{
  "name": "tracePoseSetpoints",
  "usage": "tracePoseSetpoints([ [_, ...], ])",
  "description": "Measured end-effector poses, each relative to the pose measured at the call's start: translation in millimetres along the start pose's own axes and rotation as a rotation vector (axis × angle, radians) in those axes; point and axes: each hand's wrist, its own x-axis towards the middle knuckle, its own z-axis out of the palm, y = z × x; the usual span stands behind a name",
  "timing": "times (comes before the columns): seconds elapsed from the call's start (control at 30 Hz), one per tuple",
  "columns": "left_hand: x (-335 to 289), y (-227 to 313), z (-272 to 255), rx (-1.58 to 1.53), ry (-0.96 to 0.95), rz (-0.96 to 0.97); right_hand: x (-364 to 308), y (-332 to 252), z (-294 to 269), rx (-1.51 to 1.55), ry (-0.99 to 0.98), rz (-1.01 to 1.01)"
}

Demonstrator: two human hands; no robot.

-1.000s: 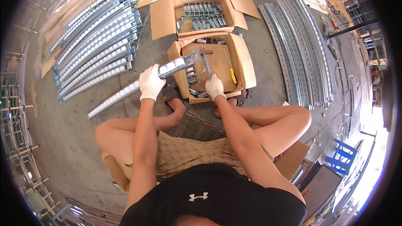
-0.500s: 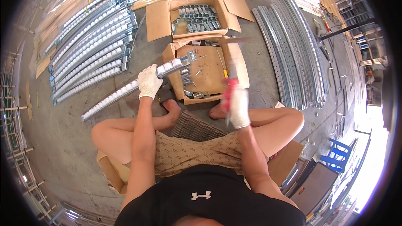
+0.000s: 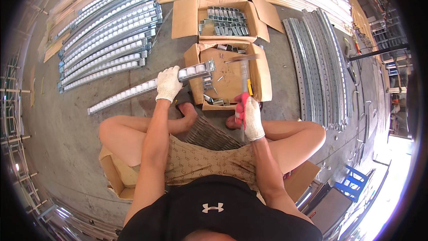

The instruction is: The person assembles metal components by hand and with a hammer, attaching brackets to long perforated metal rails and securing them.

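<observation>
Left hand [image 3: 169,84], white knitted glove: fingers closed around a roller rail [image 3: 127,95], a metal channel with a row of white rollers along it. The grip lies nearer the rail's upper-right end; from where I stand, a short length with a metal end bracket [image 3: 210,65] projects to the right of the fingers, and the longer length slants down to the left, above the concrete floor [image 3: 76,129]. The bracket end overlaps the left side of the lower carton [image 3: 265,76]; I cannot tell whether it touches the rim. Right hand [image 3: 249,117], glove with red on the palm side: fingers curled shut about the handle of a hammer [image 3: 244,75]. The hammer head, slightly blurred, is beyond these fingers, seen over the right part of the lower carton, to the right of the bracket and apart from it. In that carton: a yellow-handled tool [image 3: 249,87] near the right wall, and loose metal pieces [image 3: 217,101] by the near left corner. Behind it, the upper carton [image 3: 185,18], flaps open, holds rows of small metal brackets [image 3: 227,20]. More roller rails [image 3: 107,40] lie side by side at left; grey metal strips [image 3: 314,69] at right.
</observation>
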Motion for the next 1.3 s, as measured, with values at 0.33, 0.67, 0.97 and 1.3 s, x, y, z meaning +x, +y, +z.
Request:
tracePoseSetpoints([
  [0.33, -8, -13, 21, 0.021, 0.038, 0.0, 4, 15, -9, -0.285, -0.241, 0.112],
  [0.67, 19, -25, -132, 0.008, 0.387, 0.005, 136, 39, -34, -1.512, 0.27, -0.51],
  [0.97, -52, -71, -509, -0.605, 1.245, 0.078, 182, 33, 80, -0.967, -0.363, -0.487],
  [1.3, -28, -236, -494, -1.126, 1.15, -0.152, 121, 34, 90, -0.66, -0.541, 0.035],
])
